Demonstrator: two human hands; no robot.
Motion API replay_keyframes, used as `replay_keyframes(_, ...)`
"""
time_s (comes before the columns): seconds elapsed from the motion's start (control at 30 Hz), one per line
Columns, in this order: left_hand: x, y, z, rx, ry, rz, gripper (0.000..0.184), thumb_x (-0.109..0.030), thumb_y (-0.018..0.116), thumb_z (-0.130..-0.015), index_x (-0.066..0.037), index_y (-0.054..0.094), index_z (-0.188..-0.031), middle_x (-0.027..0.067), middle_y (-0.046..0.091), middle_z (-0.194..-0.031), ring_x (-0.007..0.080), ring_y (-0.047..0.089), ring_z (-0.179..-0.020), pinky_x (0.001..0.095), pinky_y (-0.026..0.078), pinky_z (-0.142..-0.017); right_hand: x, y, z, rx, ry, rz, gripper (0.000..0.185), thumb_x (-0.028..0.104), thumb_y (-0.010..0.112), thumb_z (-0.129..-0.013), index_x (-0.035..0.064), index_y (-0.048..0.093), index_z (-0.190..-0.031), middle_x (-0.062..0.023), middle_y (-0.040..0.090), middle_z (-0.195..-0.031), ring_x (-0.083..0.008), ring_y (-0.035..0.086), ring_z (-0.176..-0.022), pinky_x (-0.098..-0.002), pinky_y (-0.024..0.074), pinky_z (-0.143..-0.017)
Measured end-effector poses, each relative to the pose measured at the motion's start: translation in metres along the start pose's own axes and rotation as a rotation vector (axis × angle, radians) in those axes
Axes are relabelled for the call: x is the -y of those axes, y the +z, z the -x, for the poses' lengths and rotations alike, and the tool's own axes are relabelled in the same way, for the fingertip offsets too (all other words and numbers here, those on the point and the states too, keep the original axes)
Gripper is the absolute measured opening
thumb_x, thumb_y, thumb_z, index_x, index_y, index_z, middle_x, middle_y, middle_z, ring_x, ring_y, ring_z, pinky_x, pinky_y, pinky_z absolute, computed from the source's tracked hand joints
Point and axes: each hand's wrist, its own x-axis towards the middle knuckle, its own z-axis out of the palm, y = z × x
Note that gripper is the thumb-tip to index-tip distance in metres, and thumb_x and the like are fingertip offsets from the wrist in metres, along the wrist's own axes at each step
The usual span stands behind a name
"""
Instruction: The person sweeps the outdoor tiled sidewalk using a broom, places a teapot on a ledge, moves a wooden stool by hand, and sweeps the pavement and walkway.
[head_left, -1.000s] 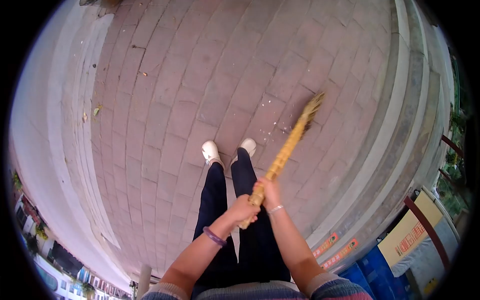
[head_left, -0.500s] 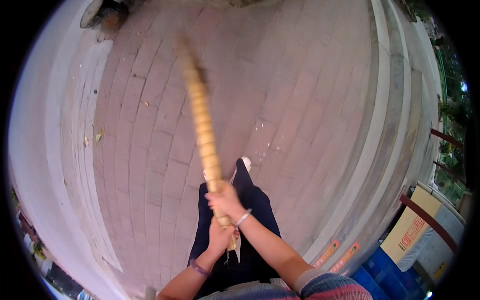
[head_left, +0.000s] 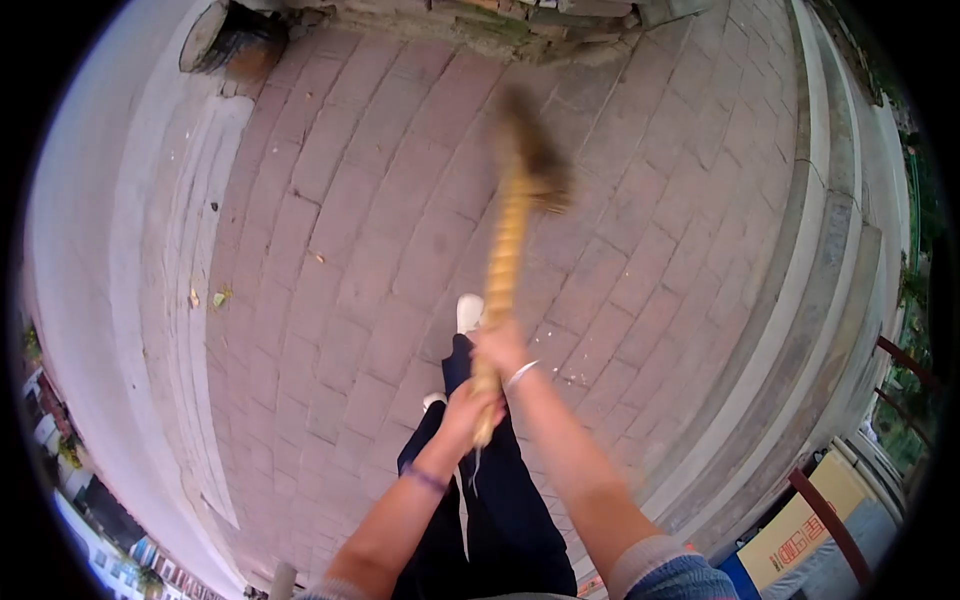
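A long broom [head_left: 503,255] with a ribbed, yellowish handle slants away in front of my legs. Its dark brown head [head_left: 535,150] is smeared by motion, so I cannot tell whether it touches the paving. My right hand [head_left: 500,346] wraps the handle, and a pale bracelet circles that wrist. Lower down, close to the handle's butt end, my left hand [head_left: 470,415] is closed around it too. A thin cord hangs from that end. Small white bits [head_left: 565,372] lie on the reddish paving [head_left: 390,230] to the right of my shoes.
Stone steps [head_left: 800,300] run along the right side, and a pale ledge [head_left: 190,300] borders the left. A pot-like container [head_left: 235,42] stands at the upper left. Stacked masonry [head_left: 560,25] lies ahead. At lower right are a cardboard box [head_left: 810,520] and a dark red rail [head_left: 830,525].
The broom's head has swung to the right, and both hands have moved up and right in view. My view has shifted, showing more masonry ahead. Both hands keep their grip.
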Motion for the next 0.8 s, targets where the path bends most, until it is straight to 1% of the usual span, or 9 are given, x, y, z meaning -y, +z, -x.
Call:
replay_keyframes(0.03, -0.002, -0.013, 0.019, -0.129, 0.0, 0.022, 0.02, -0.006, 0.05, -0.078, -0.003, 0.045, -0.097, 0.0058, 0.053, -0.069, 0.0141, 0.053, -0.053, 0.0248, 0.047, -0.046, -0.024, 0.03, -0.016, 0.18, -0.052, 0.388, 0.022, 0.016, 0.061, -0.066, -0.0053, 0.059, -0.072, -0.014, 0.061, -0.061, -0.0233, 0.062, -0.053, -0.0354, 0.049, -0.052)
replay_keyframes(0.13, -0.022, -0.005, 0.05, -0.243, 0.194, 0.196, 0.016, -0.007, 0.049, -0.079, -0.004, 0.047, -0.094, 0.0065, 0.054, -0.075, 0.0145, 0.055, -0.06, 0.027, 0.049, -0.052, 0.041, 0.086, 0.027, 0.548, -0.021, 0.432, 0.026, 0.015, 0.06, -0.065, -0.0083, 0.056, -0.075, -0.0169, 0.06, -0.061, -0.0264, 0.062, -0.055, -0.0351, 0.0491, -0.054)
replay_keyframes(0.23, -0.038, 0.014, 0.056, -0.293, 0.384, 0.331, 0.02, -0.005, 0.05, -0.079, -0.003, 0.049, -0.099, 0.0075, 0.058, -0.087, 0.0179, 0.061, -0.075, 0.0306, 0.052, -0.063, 0.068, 0.1, 0.037, 0.667, -0.159, 0.463, 0.025, 0.015, 0.059, -0.065, -0.0073, 0.055, -0.076, -0.0173, 0.06, -0.062, -0.0255, 0.063, -0.057, -0.0358, 0.0491, -0.055)
replay_keyframes(0.27, -0.041, 0.013, 0.056, -0.26, 0.361, 0.356, 0.019, -0.004, 0.05, -0.078, -0.002, 0.048, -0.097, 0.0072, 0.058, -0.083, 0.0168, 0.06, -0.068, 0.0297, 0.051, -0.06, 0.075, 0.1, 0.038, 0.563, -0.257, 0.51, 0.022, 0.013, 0.06, -0.066, -0.0059, 0.054, -0.076, -0.0165, 0.06, -0.062, -0.0241, 0.063, -0.058, -0.0348, 0.0488, -0.054)
replay_keyframes(0.4, -0.079, -0.002, 0.022, 0.074, 0.279, 0.216, 0.016, -0.004, 0.049, -0.078, -0.002, 0.046, -0.094, 0.0075, 0.055, -0.073, 0.0153, 0.055, -0.055, 0.0286, 0.048, -0.05, 0.126, 0.09, 0.02, 0.109, -0.163, 0.464, 0.019, 0.011, 0.063, -0.068, -0.0044, 0.053, -0.074, -0.0143, 0.059, -0.061, -0.0227, 0.062, -0.053, -0.0334, 0.0483, -0.049)
replay_keyframes(0.5, -0.152, -0.012, -0.017, 0.197, 0.116, 0.153, 0.015, -0.003, 0.048, -0.079, -0.002, 0.044, -0.093, 0.0081, 0.053, -0.069, 0.0154, 0.054, -0.053, 0.0271, 0.047, -0.047, 0.155, 0.089, -0.041, -0.009, -0.194, 0.442, 0.016, 0.009, 0.061, -0.067, -0.0052, 0.055, -0.069, -0.0119, 0.058, -0.058, -0.0199, 0.06, -0.051, -0.0328, 0.0477, -0.047)
replay_keyframes(0.63, -0.198, -0.066, -0.012, 0.103, 0.036, 0.327, 0.014, -0.003, 0.048, -0.078, -0.001, 0.043, -0.091, 0.0082, 0.052, -0.069, 0.0157, 0.054, -0.054, 0.0271, 0.048, -0.047, 0.174, 0.166, -0.053, 0.1, -0.07, 0.488, 0.017, 0.009, 0.061, -0.067, -0.0073, 0.056, -0.068, -0.0119, 0.058, -0.057, -0.0206, 0.061, -0.051, -0.033, 0.0469, -0.045)
replay_keyframes(0.73, -0.198, -0.108, 0.041, -0.053, 0.169, 0.31, 0.014, -0.001, 0.048, -0.078, 0.0, 0.043, -0.091, 0.0081, 0.052, -0.07, 0.0157, 0.055, -0.055, 0.0275, 0.049, -0.048, 0.159, 0.239, -0.013, 0.398, -0.145, 0.62, 0.018, 0.01, 0.061, -0.067, -0.0075, 0.056, -0.067, -0.0121, 0.058, -0.056, -0.0203, 0.061, -0.05, -0.0329, 0.0462, -0.045)
replay_keyframes(0.8, -0.214, -0.116, 0.063, 0.011, 0.275, 0.425, 0.014, 0.001, 0.047, -0.078, 0.0, 0.044, -0.092, 0.0083, 0.054, -0.07, 0.0154, 0.056, -0.055, 0.0271, 0.05, -0.049, 0.171, 0.274, 0.001, 0.438, -0.143, 0.635, 0.019, 0.011, 0.061, -0.067, -0.0079, 0.055, -0.069, -0.0116, 0.057, -0.058, -0.0194, 0.059, -0.049, -0.0331, 0.0457, -0.047)
